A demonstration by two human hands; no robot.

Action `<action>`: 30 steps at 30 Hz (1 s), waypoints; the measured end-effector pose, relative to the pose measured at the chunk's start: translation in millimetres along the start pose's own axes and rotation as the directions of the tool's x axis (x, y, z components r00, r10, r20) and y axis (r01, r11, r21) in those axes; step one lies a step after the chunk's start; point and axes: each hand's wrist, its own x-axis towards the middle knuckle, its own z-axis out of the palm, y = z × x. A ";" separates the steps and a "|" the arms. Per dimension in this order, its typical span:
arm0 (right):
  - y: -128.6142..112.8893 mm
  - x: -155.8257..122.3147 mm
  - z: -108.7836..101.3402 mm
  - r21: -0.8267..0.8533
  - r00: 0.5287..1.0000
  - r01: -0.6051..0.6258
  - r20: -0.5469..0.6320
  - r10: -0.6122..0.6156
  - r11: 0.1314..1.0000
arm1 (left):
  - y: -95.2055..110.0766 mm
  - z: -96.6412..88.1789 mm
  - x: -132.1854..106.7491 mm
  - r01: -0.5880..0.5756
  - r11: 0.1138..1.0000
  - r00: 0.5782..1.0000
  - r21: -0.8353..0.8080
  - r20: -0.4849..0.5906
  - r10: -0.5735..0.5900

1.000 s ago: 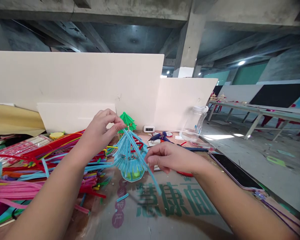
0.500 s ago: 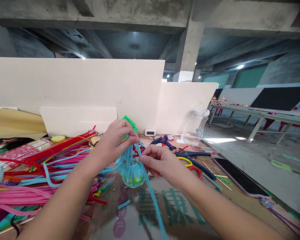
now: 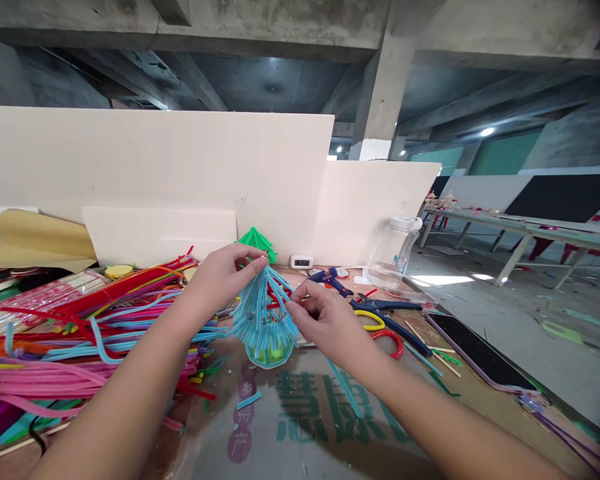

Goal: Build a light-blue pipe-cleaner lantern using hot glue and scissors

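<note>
In the head view a cone-shaped frame of light blue pipe cleaners [image 3: 266, 313] stands upright on the table, with a wider scalloped base and something green inside. My left hand [image 3: 237, 267] pinches its tip between thumb and fingers. On the right side, my right hand [image 3: 317, 317] is closed in a pinch on a long blue pipe cleaner [image 3: 345, 390], whose tail shows below the hand. The exact grip is hidden by the fingers. Behind the cone is a green tiered tree shape [image 3: 257, 239].
Bundles of coloured pipe cleaners [image 3: 55, 383] cover the left side. To the right lie a glue gun [image 3: 336, 281], pliers [image 3: 387, 305], red-handled scissors [image 3: 391, 343] and a phone [image 3: 480, 350]. A small clock [image 3: 301, 261] and water bottle [image 3: 393, 253] stand behind.
My left hand has shifted slightly left at the tip. The blue pipe cleaner's tail has swung right and away from the table's front, and more of the cone shows.
</note>
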 end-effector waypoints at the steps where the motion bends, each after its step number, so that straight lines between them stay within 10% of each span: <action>1: -0.2 -0.7 1.3 -0.014 1.000 -0.004 0.006 0.004 1.000 | -0.6 0.7 0.3 0.003 1.000 1.000 0.002 0.013 -0.003; 30: 3.3 -6.2 24.0 -0.237 0.982 0.109 -0.126 -0.142 0.965 | 7.8 -0.6 -2.9 0.000 0.999 0.998 0.032 0.058 -0.002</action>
